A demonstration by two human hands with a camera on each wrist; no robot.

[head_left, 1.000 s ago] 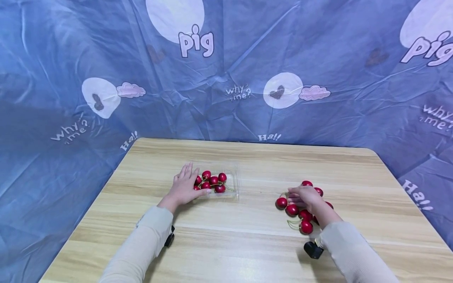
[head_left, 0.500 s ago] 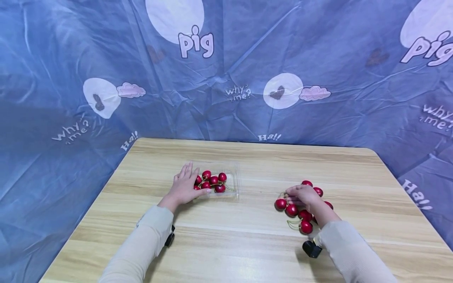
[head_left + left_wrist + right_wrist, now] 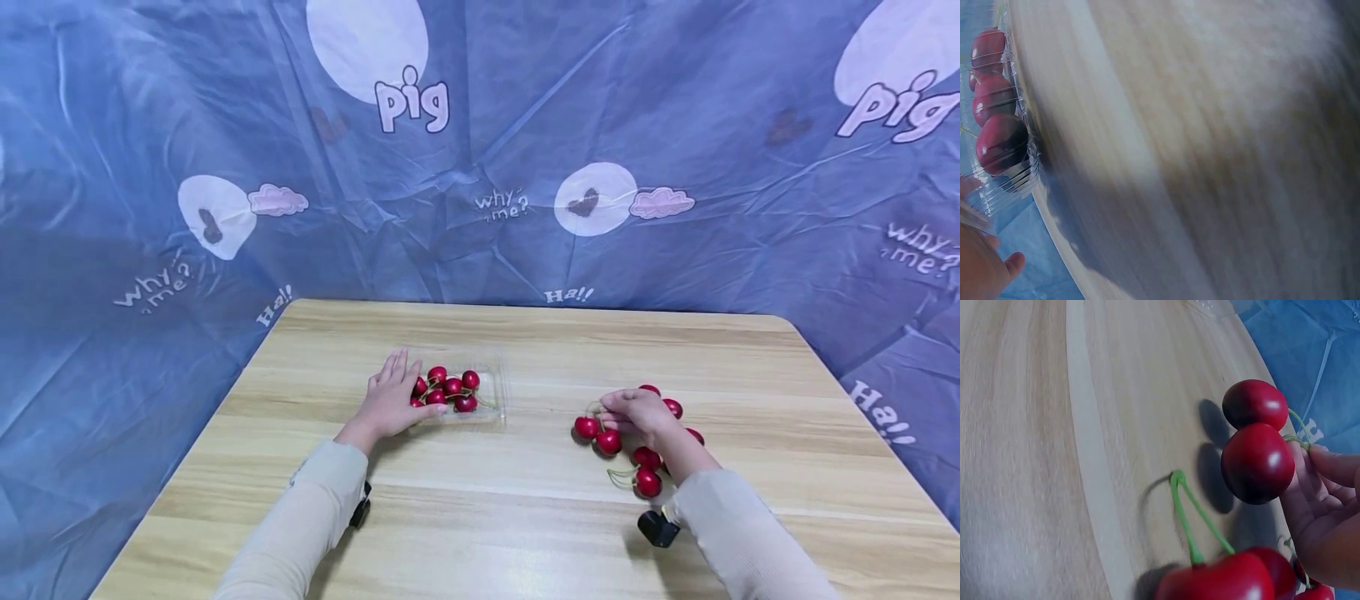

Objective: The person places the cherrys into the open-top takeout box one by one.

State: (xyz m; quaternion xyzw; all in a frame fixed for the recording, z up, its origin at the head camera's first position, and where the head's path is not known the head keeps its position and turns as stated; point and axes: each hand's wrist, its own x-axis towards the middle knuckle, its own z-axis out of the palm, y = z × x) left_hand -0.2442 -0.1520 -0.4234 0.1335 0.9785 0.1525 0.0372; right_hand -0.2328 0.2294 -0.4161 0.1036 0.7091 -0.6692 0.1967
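Note:
Between thumb and fingertips, my right hand pinches the joined green stems of a pair of red cherries. In the right wrist view that pair hangs just off the table, with shadows beside it. My left hand lies with spread, fairly straight fingers over the left end of a clear plastic container, its thumb along the near side. Several red cherries with stems, such as one cherry, sit in the container. The left hand hides the container's left end.
Several loose cherries lie on the wooden table under and around the right hand, some partly hidden by it. A printed blue cloth hangs behind the table's far edge.
My right hand has drawn the pinched cherry pair slightly leftward, away from the loose cherries, and off the table. The left hand stays on the container. The head view has tilted up slightly.

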